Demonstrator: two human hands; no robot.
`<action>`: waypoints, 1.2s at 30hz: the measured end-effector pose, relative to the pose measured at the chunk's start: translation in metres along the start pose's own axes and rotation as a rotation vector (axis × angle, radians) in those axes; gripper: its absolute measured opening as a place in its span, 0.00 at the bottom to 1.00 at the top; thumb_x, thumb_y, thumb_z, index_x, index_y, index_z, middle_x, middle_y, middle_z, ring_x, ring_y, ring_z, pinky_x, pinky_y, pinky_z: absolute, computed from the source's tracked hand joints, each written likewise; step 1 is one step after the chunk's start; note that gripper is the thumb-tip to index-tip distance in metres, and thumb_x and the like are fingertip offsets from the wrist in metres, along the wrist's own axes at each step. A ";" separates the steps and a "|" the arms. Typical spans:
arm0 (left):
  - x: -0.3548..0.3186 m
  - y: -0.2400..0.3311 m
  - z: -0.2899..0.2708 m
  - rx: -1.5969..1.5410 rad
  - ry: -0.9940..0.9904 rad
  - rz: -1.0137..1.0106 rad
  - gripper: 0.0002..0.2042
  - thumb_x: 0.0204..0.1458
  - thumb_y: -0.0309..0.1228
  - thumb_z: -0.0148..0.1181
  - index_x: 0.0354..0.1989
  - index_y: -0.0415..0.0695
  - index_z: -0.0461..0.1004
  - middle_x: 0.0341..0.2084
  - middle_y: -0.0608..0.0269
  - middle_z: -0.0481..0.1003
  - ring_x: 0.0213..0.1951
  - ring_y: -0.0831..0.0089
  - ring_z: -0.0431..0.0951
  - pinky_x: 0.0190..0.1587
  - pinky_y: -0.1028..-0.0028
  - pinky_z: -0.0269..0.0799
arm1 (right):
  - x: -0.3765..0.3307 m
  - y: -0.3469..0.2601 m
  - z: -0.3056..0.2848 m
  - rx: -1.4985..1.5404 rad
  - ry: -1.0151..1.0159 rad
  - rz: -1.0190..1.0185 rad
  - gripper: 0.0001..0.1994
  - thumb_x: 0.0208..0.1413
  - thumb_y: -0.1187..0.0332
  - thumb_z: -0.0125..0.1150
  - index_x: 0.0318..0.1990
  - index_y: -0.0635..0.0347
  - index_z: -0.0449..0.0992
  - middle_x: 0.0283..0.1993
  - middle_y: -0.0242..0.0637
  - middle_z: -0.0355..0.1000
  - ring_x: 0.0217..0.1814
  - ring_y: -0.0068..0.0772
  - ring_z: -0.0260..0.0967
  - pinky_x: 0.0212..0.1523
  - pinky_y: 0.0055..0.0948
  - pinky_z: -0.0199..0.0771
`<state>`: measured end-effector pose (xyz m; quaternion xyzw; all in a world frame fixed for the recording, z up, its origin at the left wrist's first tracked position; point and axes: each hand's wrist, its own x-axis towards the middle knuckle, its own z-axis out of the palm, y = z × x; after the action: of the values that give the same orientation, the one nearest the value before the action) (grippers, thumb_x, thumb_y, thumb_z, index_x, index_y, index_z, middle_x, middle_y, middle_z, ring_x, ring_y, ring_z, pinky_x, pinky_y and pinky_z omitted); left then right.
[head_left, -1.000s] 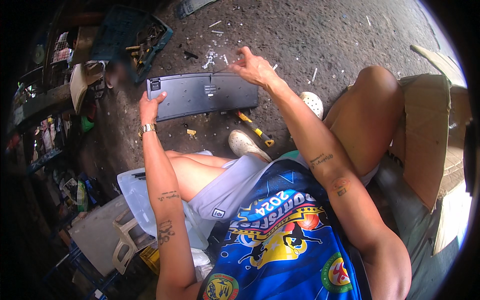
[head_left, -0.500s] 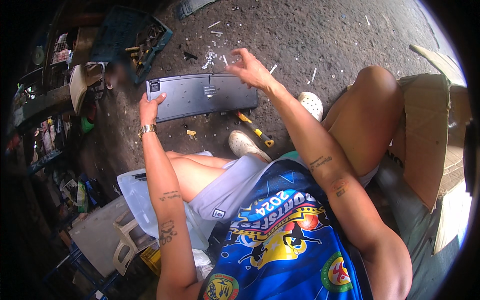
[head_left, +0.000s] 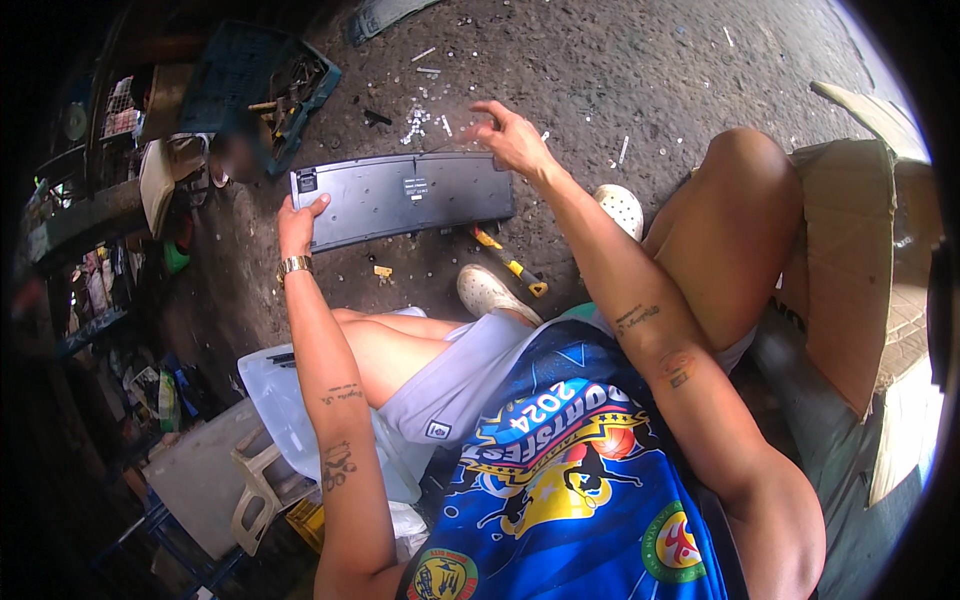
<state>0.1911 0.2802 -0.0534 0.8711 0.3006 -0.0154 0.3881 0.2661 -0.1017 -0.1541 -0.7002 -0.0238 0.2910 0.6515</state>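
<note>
A black computer keyboard [head_left: 365,208] is held underside up above the floor, a small label near its middle. My left hand [head_left: 298,222] grips its left end, thumb on the upturned face and the other fingers beneath. Over the far right corner hovers my right hand [head_left: 512,138], its fingers apart and somewhat blurred, with nothing visible in them. Small white pieces [head_left: 416,122] lie scattered on the ground just past the keyboard. Below its near edge rests a yellow-and-black handled tool [head_left: 522,275], partly hidden.
A blue crate [head_left: 318,105] with tools stands at the far left. Cardboard boxes [head_left: 850,260] are by my right knee. A translucent plastic container [head_left: 275,395] and a pale chair-like piece [head_left: 255,490] sit at my left. A small yellow piece [head_left: 383,271] lies on the floor.
My right hand has shifted slightly right, its fingers drawing off the keyboard's far edge. The left hand still holds the keyboard, which has barely moved.
</note>
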 end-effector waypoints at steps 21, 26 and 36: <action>0.022 -0.025 -0.004 0.085 0.044 0.000 0.22 0.45 0.29 0.79 0.47 0.34 0.79 0.42 0.53 0.84 0.41 0.66 0.83 0.51 0.69 0.74 | 0.003 0.060 -0.010 -0.039 0.321 0.109 0.14 0.62 0.65 0.54 0.49 0.57 0.81 0.42 0.35 0.85 0.38 0.36 0.82 0.46 0.37 0.79; 0.018 -0.020 -0.005 0.093 0.036 -0.027 0.22 0.45 0.29 0.78 0.48 0.34 0.79 0.42 0.53 0.84 0.42 0.65 0.83 0.52 0.68 0.74 | 0.002 0.051 -0.009 -0.035 0.294 0.101 0.14 0.62 0.65 0.53 0.50 0.57 0.81 0.43 0.34 0.85 0.37 0.36 0.82 0.48 0.38 0.78; 0.014 -0.014 -0.004 0.111 0.045 -0.026 0.23 0.46 0.29 0.78 0.50 0.33 0.78 0.43 0.53 0.84 0.43 0.65 0.83 0.53 0.68 0.73 | 0.004 0.055 -0.009 -0.050 0.280 0.175 0.14 0.64 0.60 0.56 0.50 0.54 0.81 0.48 0.40 0.84 0.49 0.45 0.81 0.53 0.43 0.78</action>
<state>0.1945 0.2975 -0.0639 0.8875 0.3191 -0.0177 0.3320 0.2546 -0.1160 -0.2071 -0.7494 0.1208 0.2454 0.6030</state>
